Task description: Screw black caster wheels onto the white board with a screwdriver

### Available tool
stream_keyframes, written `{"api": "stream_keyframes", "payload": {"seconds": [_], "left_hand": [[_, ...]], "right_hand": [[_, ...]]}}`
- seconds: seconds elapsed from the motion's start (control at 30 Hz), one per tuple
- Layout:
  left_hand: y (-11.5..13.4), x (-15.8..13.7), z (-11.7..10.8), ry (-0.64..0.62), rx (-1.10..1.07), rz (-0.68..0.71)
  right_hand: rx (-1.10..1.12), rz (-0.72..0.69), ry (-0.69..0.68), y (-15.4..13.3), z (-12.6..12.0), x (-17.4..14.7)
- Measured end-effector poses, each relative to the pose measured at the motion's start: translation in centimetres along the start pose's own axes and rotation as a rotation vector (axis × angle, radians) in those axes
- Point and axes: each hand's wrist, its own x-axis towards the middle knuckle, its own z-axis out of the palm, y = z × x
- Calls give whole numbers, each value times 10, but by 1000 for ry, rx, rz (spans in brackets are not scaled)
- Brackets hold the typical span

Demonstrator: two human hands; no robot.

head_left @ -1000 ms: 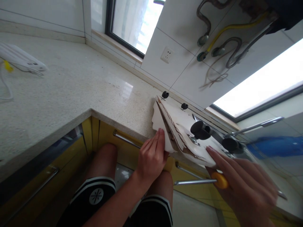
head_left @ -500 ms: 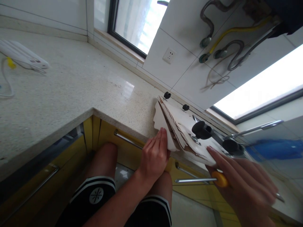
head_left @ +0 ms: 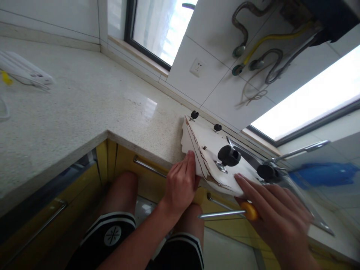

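On the counter's edge rests a white panel (head_left: 213, 144) with worn, brown-lined layered edges. Several black caster wheels (head_left: 228, 156) stand up from its top, the nearest on a metal plate (head_left: 221, 167). My left hand (head_left: 181, 179) is closed on the panel's near left edge, fingertips on its white side and thumb hidden. At the panel's near right corner, my right hand (head_left: 277, 213) presses its fingertips on the top face. That same hand grips a screwdriver (head_left: 249, 211) by its yellow-orange handle, the metal shaft pointing left over the floor.
A speckled counter (head_left: 92, 101) bends around to the left, with a white power strip (head_left: 25, 69) and cable on it. Beyond the panel are a sink (head_left: 302, 195), a faucet (head_left: 298, 152) and a blue cloth or bag (head_left: 323, 174). Yellow drawers with metal handles (head_left: 149, 166) lie below.
The panel's upper layer has come down closer to the lower one, so the gap at its left edge has narrowed. My right hand moved left with the screwdriver, fingertips farther onto the panel.
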Motion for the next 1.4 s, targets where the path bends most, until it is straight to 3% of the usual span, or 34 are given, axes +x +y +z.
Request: {"api": "stream_keyframes", "payload": {"seconds": [0.23, 0.37, 0.63, 0.77, 1.0, 1.23, 1.4], "left_hand": [[0, 10, -14, -181, 23, -64], [-4, 18, -18, -164, 122, -134], [-32, 27, -25, -230, 39, 356], [-28, 21, -17, -137, 93, 448], [5, 13, 11, -42, 303, 511], [21, 21, 42, 7, 349, 577], [21, 23, 49, 17, 334, 601]], "right_hand": [[38, -56, -21, -4, 3, -1], [23, -50, 0, -11, 8, -9], [37, -61, 40, -23, 24, -39], [11, -82, 54, -17, 32, -57], [21, -35, 111, 22, 48, -83], [-41, 93, 148, 62, 77, -105], [-38, 211, 157, 61, 90, -117]]}}
